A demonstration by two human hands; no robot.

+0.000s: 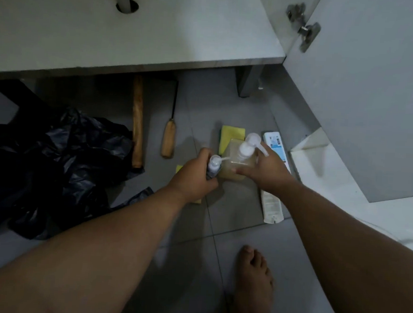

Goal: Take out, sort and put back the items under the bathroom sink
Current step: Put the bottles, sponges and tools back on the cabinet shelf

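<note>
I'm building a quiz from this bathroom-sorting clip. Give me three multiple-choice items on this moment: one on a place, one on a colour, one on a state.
1. Where does the white tube lie?
A. On the cabinet shelf
B. On the floor tiles, right of the bottles
C. Inside the black bag

2. What colour is the sponge behind the large pump bottle?
A. Yellow
B. Red
C. Blue

3. What is the left hand doing?
A. Hanging idle
B. Pressing flat on the floor
C. Gripping the small pump bottle

Answers: 1 B, it lies flat on the tiles beside the right hand. 2 A, a yellow corner shows. 3 C, its fingers curl round that bottle.
</note>
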